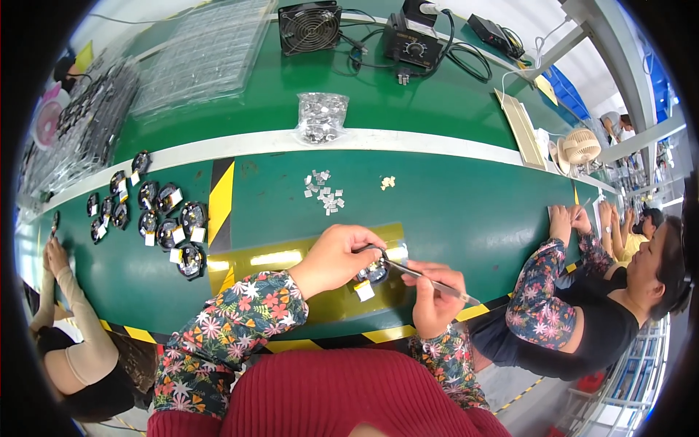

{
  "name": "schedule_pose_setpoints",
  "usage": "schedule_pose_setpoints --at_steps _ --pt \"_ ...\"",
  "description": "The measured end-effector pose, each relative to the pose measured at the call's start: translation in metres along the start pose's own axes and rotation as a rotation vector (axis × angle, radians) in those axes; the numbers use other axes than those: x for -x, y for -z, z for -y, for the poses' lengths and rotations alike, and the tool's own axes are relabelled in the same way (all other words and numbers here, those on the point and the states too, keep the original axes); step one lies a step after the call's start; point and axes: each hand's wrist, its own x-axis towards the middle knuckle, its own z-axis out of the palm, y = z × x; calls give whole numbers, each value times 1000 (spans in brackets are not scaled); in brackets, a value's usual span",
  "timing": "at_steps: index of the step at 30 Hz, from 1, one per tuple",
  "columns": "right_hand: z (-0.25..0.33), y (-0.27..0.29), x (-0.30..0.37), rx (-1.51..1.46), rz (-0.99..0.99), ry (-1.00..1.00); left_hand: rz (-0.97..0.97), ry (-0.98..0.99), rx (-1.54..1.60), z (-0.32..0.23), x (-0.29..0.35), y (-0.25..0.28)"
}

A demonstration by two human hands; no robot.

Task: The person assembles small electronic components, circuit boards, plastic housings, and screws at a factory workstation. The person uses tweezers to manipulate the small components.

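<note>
My left hand [333,256] pinches the upper edge of a small round black electronic assembly [376,273], its thumb and fingers closed on the rim. A white tab with a yellow band hangs from the assembly's lower side. Metal tweezers [453,291] are gripped in my right hand [435,297], held like a pen, their tips at the assembly's upper right. Whether the tips hold anything is too small to tell. Under both hands lies a glossy yellow translucent sheet [309,298]. Beyond them sit several small grey pieces [325,191] and a few pale yellow bits [387,183].
Several similar black assemblies [148,195] stand at the left. A bag of parts [321,116] rests by the white ledge [255,142]. Farther back are a fan [310,29], a black control box [411,45] and clear trays [204,58]. Co-workers sit on both sides, one person [582,306] close right.
</note>
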Motion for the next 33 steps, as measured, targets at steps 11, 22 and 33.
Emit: schedule_pose_setpoints --at_steps 11,22,33 --pt "7 -6 -11 448 159 241 -80 -48 -181 -7 4 4" --pt "3 -16 -13 773 266 304 20 -34 -295 -12 4 6" --pt "4 -19 -10 773 245 287 27 -66 -143 0 2 7"
